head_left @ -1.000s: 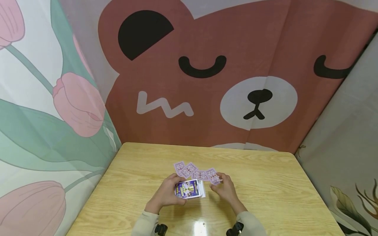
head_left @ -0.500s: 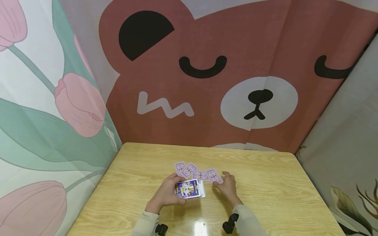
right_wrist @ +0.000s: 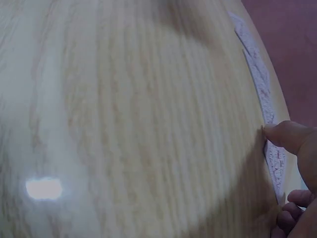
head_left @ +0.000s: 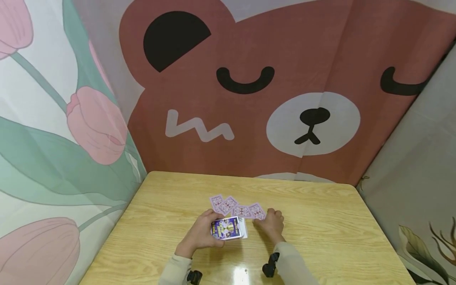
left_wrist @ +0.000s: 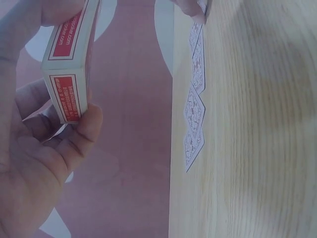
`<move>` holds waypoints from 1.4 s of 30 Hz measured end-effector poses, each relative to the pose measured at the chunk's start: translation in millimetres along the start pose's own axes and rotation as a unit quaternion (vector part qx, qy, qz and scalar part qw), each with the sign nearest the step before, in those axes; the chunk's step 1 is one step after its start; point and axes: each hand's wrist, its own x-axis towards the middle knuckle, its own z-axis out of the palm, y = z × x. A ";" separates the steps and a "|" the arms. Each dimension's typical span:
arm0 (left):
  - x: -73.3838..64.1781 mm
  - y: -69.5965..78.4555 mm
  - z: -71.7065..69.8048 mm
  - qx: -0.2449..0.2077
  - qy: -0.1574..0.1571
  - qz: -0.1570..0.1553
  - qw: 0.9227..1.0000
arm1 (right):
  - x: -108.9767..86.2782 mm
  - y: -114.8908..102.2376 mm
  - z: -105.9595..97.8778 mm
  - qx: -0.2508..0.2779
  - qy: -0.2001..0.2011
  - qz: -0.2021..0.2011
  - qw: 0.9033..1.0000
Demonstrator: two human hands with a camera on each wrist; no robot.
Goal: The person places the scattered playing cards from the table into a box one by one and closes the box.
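Wooden table (head_left: 167, 202) bears four cards (head_left: 242, 211) before a bear-print cloth (head_left: 295, 43).

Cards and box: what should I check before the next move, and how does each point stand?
1. Left hand grips box: ok.
2. Box held clear of table: ok, raised above it.
3. Cards lie backs up: ok, four show.
4. Cards squared into one stack: not ok, spread in an uneven row.
5. Right hand at rightmost card: ok, thumb at its near edge.
6. Firm pinch on that card: cannot tell.
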 end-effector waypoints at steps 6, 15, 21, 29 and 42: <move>-0.1 -1.2 1.2 0.000 0.000 0.007 1.000 | 0.0 0.4 2.3 -0.025 -0.002 0.008 1.000; 0.4 -1.4 1.7 0.002 -0.001 0.009 1.000 | 0.2 -6.3 -2.5 -0.027 -0.034 0.031 0.999; -0.2 -0.8 1.5 0.005 -0.002 0.008 1.000 | -1.1 -9.1 -1.9 -0.023 -0.033 0.049 0.998; -0.4 -0.3 1.4 0.009 -0.006 0.005 1.000 | -1.1 -9.8 -1.2 -0.008 -0.037 0.055 0.998; -0.1 0.3 0.2 0.014 -0.006 0.005 1.000 | 2.7 6.4 -6.7 0.072 0.040 0.012 0.996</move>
